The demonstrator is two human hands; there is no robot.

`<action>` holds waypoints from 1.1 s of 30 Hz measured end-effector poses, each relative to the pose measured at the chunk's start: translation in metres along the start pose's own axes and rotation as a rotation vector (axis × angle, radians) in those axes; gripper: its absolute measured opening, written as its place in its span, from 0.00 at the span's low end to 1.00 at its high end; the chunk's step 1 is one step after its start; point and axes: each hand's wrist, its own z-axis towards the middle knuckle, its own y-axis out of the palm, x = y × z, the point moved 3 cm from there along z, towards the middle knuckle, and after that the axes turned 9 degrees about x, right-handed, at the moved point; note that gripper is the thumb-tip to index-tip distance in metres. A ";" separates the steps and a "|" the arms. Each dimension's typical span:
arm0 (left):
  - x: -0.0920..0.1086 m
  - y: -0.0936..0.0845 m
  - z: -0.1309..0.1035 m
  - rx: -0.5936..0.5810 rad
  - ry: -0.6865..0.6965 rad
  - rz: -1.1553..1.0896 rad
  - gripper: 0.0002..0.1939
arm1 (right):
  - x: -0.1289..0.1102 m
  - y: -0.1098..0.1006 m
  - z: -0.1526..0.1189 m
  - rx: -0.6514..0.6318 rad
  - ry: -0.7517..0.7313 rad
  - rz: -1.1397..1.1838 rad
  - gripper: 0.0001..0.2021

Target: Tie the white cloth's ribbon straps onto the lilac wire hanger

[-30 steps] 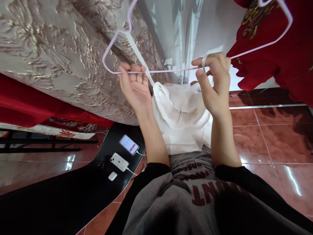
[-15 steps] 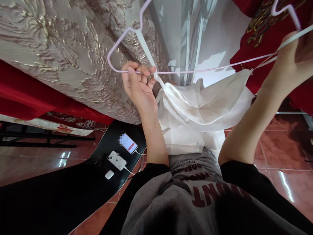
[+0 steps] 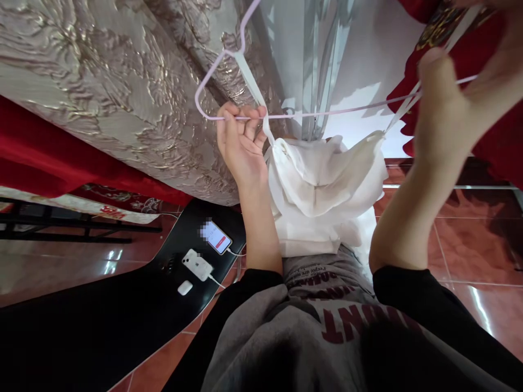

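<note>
My left hand (image 3: 244, 136) is closed round the lower bar of a pale lilac hanger (image 3: 202, 87), near its left corner. One white strap (image 3: 250, 79) of a sheer white garment (image 3: 322, 185) loops over the hanger's left shoulder and runs down past my left fingertips. At the upper right, my right hand (image 3: 461, 92) is blurred, its thumb held out and its fingers partly cut off by the frame. The other strap (image 3: 461, 30) stretches taut up to those fingers, crossing the hanger's bar. The garment's body sags between both straps, against my shirt.
Silvery embossed fabric (image 3: 102, 98) hangs close on the left, with red cloth (image 3: 61, 152) below it. Two phones on cables and a small white case (image 3: 185, 287) lie on a black curved surface (image 3: 102, 310). Embroidered red cloth (image 3: 453, 114) hangs at the right.
My right hand has moved left and up, drawing its strap upward; the garment's right side has come inward. My left hand and the hanger's left end have shifted slightly right.
</note>
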 end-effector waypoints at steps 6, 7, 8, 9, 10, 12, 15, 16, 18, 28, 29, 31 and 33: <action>-0.006 -0.012 0.003 -0.163 0.018 0.143 0.12 | -0.013 0.053 -0.056 -0.353 0.306 -0.082 0.19; -0.006 -0.015 0.004 -0.180 -0.006 0.175 0.14 | -0.013 0.056 -0.063 -0.368 0.326 -0.114 0.19; -0.006 -0.018 0.004 -0.192 -0.029 0.204 0.15 | -0.013 0.058 -0.067 -0.355 0.325 -0.133 0.18; -0.004 -0.020 0.004 -0.206 -0.048 0.228 0.16 | -0.015 0.058 -0.071 -0.333 0.312 -0.136 0.18; -0.001 -0.022 0.003 -0.224 -0.060 0.253 0.17 | -0.016 0.058 -0.072 -0.315 0.296 -0.131 0.19; 0.007 -0.023 -0.001 -0.256 -0.061 0.296 0.17 | -0.019 0.058 -0.074 -0.302 0.278 -0.114 0.22; 0.023 -0.021 -0.012 -0.308 -0.040 0.388 0.18 | -0.020 0.054 -0.072 -0.278 0.282 -0.089 0.22; 0.028 -0.021 -0.016 -0.330 -0.031 0.421 0.18 | -0.019 0.053 -0.072 -0.262 0.288 -0.085 0.21; 0.037 -0.020 -0.023 -0.385 -0.021 0.457 0.18 | -0.017 0.049 -0.071 -0.228 0.293 -0.076 0.20; 0.080 -0.014 0.007 -0.422 0.131 0.113 0.20 | -0.019 0.047 -0.073 -0.254 0.297 -0.044 0.19; 0.078 -0.015 0.013 -0.371 0.203 0.114 0.22 | -0.019 0.048 -0.072 -0.266 0.298 -0.049 0.19; 0.069 -0.017 0.019 -0.205 0.308 0.151 0.25 | -0.019 0.048 -0.072 -0.284 0.299 -0.064 0.19; 0.054 -0.019 0.019 -0.024 0.250 0.245 0.26 | -0.019 0.049 -0.071 -0.295 0.299 -0.075 0.19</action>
